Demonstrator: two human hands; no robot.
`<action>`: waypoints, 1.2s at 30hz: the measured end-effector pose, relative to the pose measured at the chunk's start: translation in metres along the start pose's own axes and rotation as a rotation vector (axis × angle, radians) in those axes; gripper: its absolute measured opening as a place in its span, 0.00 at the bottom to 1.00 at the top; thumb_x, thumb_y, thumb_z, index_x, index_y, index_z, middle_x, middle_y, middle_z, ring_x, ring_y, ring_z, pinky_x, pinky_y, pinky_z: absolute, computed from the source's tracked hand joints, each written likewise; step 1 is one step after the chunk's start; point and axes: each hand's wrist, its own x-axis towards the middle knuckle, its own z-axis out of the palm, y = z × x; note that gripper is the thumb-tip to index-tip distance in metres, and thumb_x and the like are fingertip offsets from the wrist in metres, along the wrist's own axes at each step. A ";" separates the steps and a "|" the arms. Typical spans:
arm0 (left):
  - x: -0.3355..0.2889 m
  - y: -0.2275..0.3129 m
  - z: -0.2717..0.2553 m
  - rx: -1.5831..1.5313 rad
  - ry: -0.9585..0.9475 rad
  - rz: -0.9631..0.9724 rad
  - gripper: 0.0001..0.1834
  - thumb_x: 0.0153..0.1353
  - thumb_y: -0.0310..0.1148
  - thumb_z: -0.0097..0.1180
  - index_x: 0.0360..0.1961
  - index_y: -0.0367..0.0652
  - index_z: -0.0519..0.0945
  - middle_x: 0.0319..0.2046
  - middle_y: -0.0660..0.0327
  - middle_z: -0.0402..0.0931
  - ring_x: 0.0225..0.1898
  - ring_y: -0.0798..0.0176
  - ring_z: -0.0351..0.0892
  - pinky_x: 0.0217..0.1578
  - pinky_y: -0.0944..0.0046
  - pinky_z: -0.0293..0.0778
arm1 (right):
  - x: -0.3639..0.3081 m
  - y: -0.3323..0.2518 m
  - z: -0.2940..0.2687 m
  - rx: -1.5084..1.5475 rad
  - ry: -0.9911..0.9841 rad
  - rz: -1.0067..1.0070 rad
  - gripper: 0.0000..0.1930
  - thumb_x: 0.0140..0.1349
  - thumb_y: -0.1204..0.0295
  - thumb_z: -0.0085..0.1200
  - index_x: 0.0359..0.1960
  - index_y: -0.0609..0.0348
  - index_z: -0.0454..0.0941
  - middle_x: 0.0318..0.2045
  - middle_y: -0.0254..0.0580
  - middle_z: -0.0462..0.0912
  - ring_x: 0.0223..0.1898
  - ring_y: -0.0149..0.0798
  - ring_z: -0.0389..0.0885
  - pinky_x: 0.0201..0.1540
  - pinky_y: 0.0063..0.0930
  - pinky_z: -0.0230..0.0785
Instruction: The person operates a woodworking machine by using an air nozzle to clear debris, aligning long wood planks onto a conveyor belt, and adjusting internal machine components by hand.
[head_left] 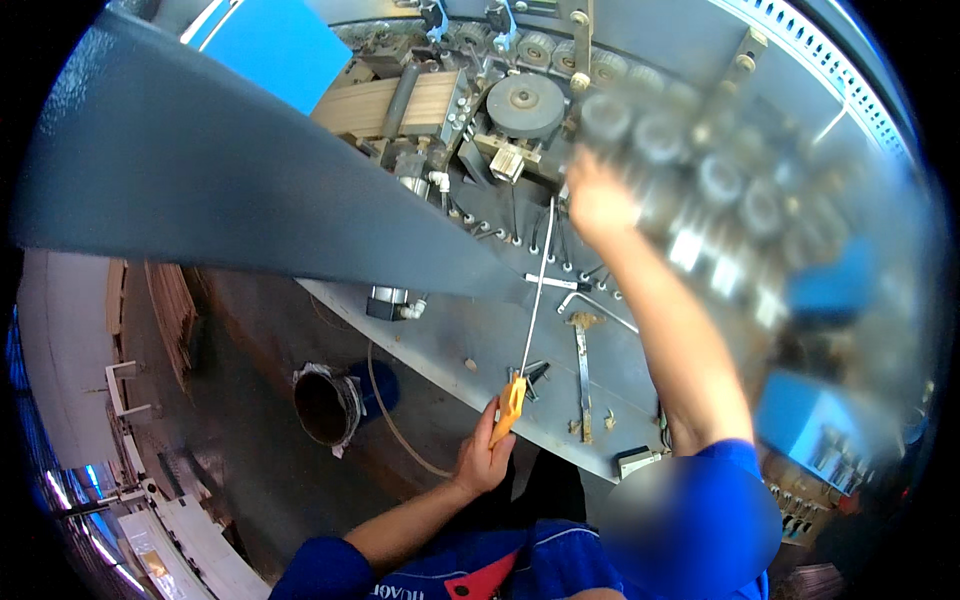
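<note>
My left hand [485, 450] is closed around the yellow handle of an air blow gun [510, 405]. The gun's long thin metal nozzle points away from me, up across the grey machine bed [480, 355]. A pale hose [392, 420] hangs over the floor and ends near my left wrist. My right hand [603, 205] reaches far in among the machine parts, just right of the nozzle's far end and below a dark round wheel [525, 106]. Its fingers are blurred and partly hidden, so what they touch does not show.
Loose tools lie on the bed: a hex key [598, 308], a rusty hammer-like bar [583, 380] and small dark keys [536, 378]. A wide grey beam [250, 190] crosses the left side. Beyond are rollers and wood-coloured panels [360, 105]. A lined bin [325, 405] stands on the floor.
</note>
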 end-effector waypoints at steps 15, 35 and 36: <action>-0.009 -0.014 -0.022 -0.071 -0.054 -0.108 0.36 0.69 0.40 0.48 0.71 0.32 0.53 0.63 0.37 0.66 0.62 0.38 0.70 0.59 0.53 0.69 | 0.090 -0.004 0.022 -0.112 -0.439 0.278 0.24 0.68 0.69 0.37 0.65 0.57 0.68 0.73 0.44 0.57 0.61 0.50 0.74 0.57 0.44 0.73; 0.065 0.026 -0.017 -0.018 0.044 0.021 0.34 0.69 0.40 0.51 0.70 0.33 0.56 0.54 0.35 0.74 0.53 0.34 0.77 0.51 0.50 0.75 | -0.020 -0.020 0.004 0.736 0.548 0.534 0.10 0.64 0.67 0.57 0.35 0.63 0.81 0.37 0.47 0.80 0.41 0.47 0.79 0.49 0.36 0.70; 0.076 0.031 -0.017 0.007 0.050 0.014 0.34 0.70 0.40 0.51 0.70 0.33 0.57 0.53 0.35 0.74 0.52 0.34 0.78 0.49 0.50 0.75 | -0.039 -0.029 -0.008 0.767 0.598 0.572 0.11 0.65 0.66 0.57 0.33 0.63 0.79 0.35 0.47 0.79 0.39 0.46 0.78 0.47 0.35 0.69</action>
